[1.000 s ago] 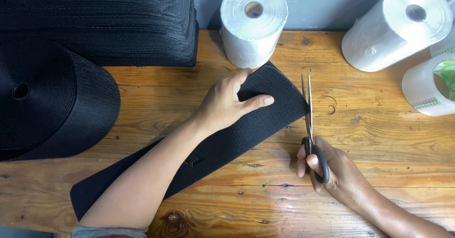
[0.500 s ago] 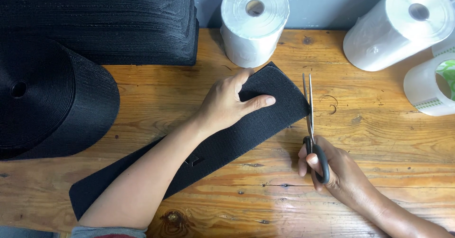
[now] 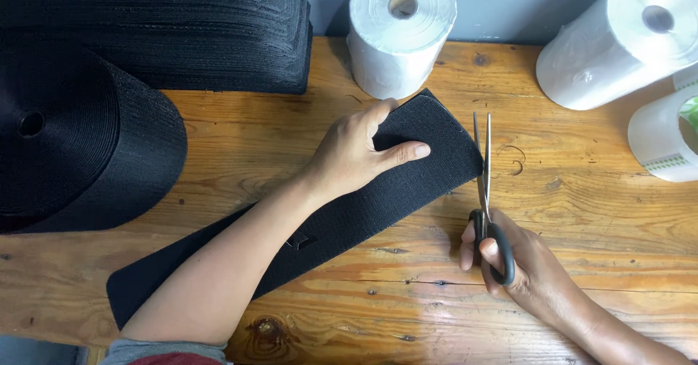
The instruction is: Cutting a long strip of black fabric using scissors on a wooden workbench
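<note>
Pressing the black strip (image 3: 342, 212) flat on the wooden table (image 3: 582, 212), the left hand (image 3: 356, 154) lay with fingers spread over its far end, thumb pointing toward the scissors (image 3: 486, 190). The right hand (image 3: 509, 259) gripped the scissor handles, fingers through the loops, blades nearly closed just beside the strip's rounded end. That end looked already trimmed to a curve; the near end appeared uncut. A stack of black strips (image 3: 182, 30) sat behind, well apart.
</note>
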